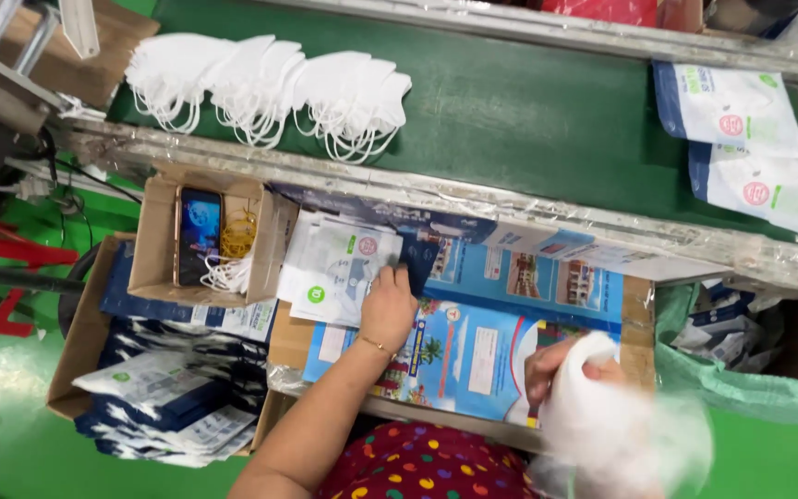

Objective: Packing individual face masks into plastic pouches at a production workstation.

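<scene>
Head view looks down on a packing bench. At the lower right, the right hand [565, 365] is closed around a white face mask [616, 416], which is blurred and sits just above the near edge of the blue printed sheet [482, 356] covering the bench. To the left of it, the left hand [388, 300] reaches forward and rests its fingers on a stack of white pouches [334, 268]; I cannot tell if the fingers pinch a pouch or only press on it. Beside this stack, on the left, is a small cardboard box [154, 254] holding a phone [199, 236] and some loose ear loops. Below it, a bigger carton [80, 342] is full of more pouches. Beyond the foil-wrapped rail [510, 208], a row of white masks [270, 88] lies on the green belt [528, 111], and two sealed pouches [745, 143] lie at its far right.
</scene>
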